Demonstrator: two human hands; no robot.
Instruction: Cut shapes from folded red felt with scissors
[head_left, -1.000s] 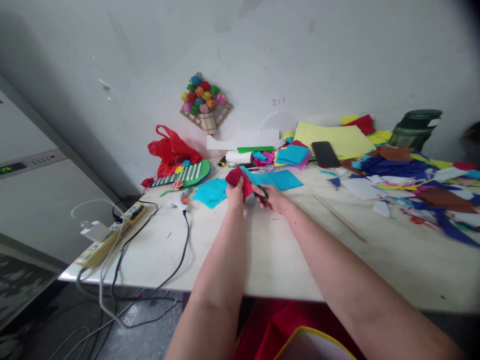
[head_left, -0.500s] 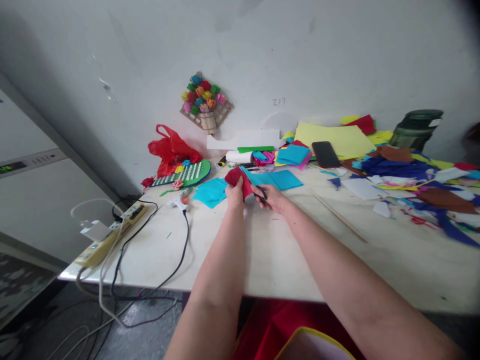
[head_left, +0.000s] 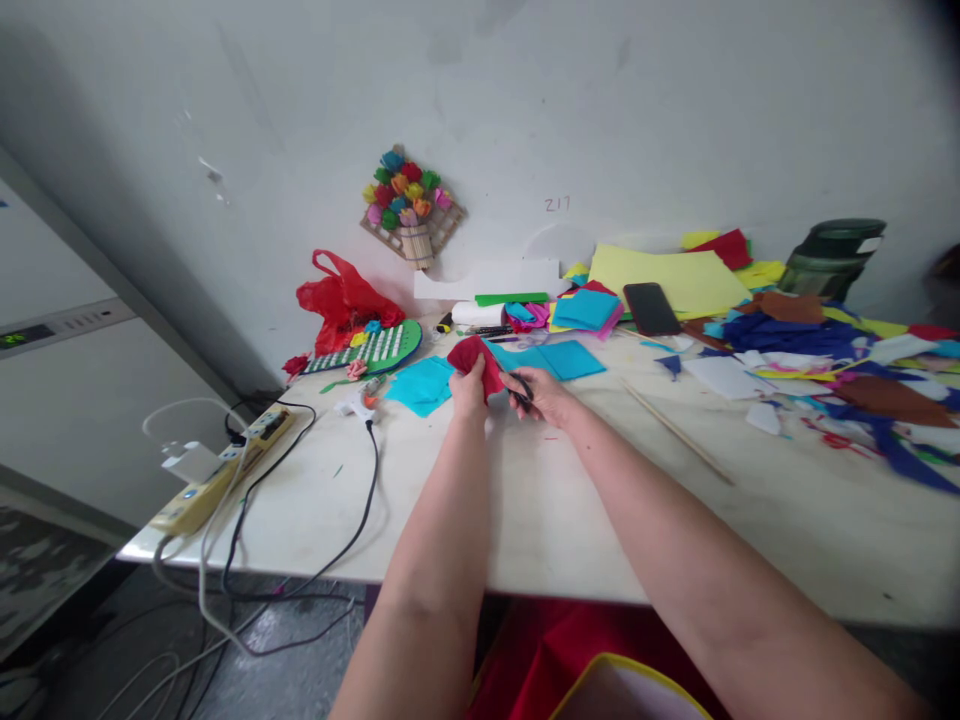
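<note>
Over the middle of the table, my left hand is closed on a piece of red paper, which stands up above the fingers. My right hand grips a pair of scissors by dark handles, close against the red paper's right edge. The blades are mostly hidden by the paper, so how far apart they are cannot be told. Behind the hands lie flat light-blue paper pieces, and another light-blue stack rests just left of my left hand.
A glue gun with a black cord and a power strip lie on the left. A thin wooden stick is right of my hands. Paper scraps, a phone and a dark green bottle stand or lie farther right.
The red paper and my left hand have shifted very slightly left. The scissor blade that showed above the paper is now mostly out of sight.
</note>
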